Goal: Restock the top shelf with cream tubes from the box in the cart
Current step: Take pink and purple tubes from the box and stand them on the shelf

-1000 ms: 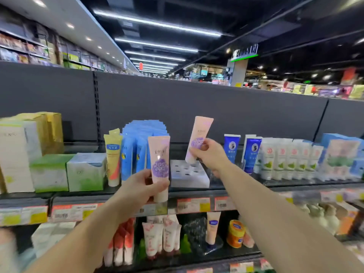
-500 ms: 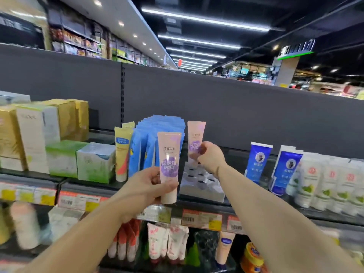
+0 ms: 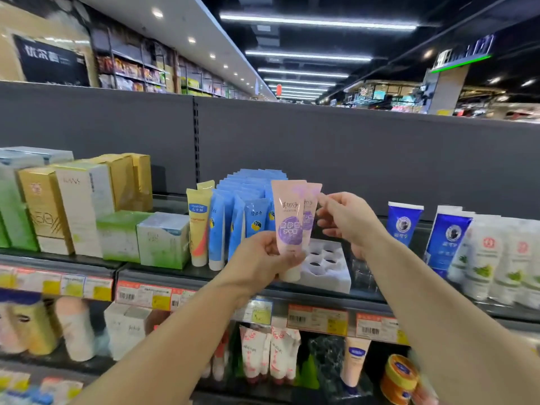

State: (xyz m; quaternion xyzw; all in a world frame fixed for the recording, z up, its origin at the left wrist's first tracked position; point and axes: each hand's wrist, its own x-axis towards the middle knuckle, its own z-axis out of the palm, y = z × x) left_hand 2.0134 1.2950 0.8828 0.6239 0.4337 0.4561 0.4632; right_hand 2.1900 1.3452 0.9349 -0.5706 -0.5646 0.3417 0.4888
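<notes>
My left hand [image 3: 264, 260] grips a pink cream tube [image 3: 289, 226] near its cap, upright, crimped end up. My right hand [image 3: 347, 222] pinches the top edge of a second pink tube [image 3: 311, 211] just behind it, also upright, over the white holed tray [image 3: 330, 267] on the top shelf [image 3: 204, 276]. Blue tubes [image 3: 248, 206] crowd the left; dark blue tubes [image 3: 404, 222] stand to the right
</notes>
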